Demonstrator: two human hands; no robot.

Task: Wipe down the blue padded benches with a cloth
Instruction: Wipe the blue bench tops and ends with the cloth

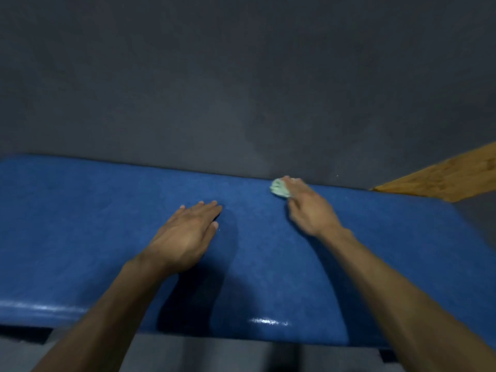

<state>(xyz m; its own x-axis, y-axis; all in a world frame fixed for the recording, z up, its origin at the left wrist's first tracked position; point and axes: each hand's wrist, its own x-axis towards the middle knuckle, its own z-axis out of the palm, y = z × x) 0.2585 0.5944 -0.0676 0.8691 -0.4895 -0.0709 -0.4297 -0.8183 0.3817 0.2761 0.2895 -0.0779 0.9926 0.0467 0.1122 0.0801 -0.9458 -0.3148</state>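
Observation:
A blue padded bench [80, 224] stretches across the view from left to right. My right hand [308, 208] presses a small crumpled pale green cloth [279, 188] onto the bench near its far edge, with the fingers closed over it. Flat on the padding near the middle lies my left hand [188, 234], fingers together and extended, with nothing in it. Both bare forearms reach in from the bottom of the view.
A dark grey floor [241, 89] lies beyond the bench's far edge. A wooden surface [442, 178] angles in at the right, just past the bench's far right corner. Paler floor [161, 353] and dark frame parts show under the near edge.

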